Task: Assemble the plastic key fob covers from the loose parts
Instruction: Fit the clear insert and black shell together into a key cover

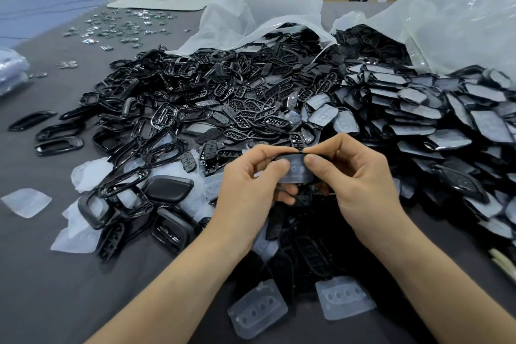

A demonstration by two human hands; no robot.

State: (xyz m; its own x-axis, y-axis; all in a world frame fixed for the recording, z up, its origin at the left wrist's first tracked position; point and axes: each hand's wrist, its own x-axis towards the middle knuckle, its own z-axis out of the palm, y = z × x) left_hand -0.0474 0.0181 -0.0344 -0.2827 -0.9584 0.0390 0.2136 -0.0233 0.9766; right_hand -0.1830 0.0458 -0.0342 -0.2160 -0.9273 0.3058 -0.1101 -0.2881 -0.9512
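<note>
Both hands hold one key fob cover above the table, a black frame with a translucent button pad set in it. My left hand grips its left side with curled fingers. My right hand pinches its top right edge between thumb and forefinger. The lower part of the cover is hidden behind my fingers. A big heap of loose black frames and black button pieces lies beyond my hands. Two translucent pads lie close to me between my forearms.
A stack of black covers with translucent pads spreads to the right out of clear plastic bags. More translucent pads lie at the left on the grey table. Small shiny parts are scattered far left.
</note>
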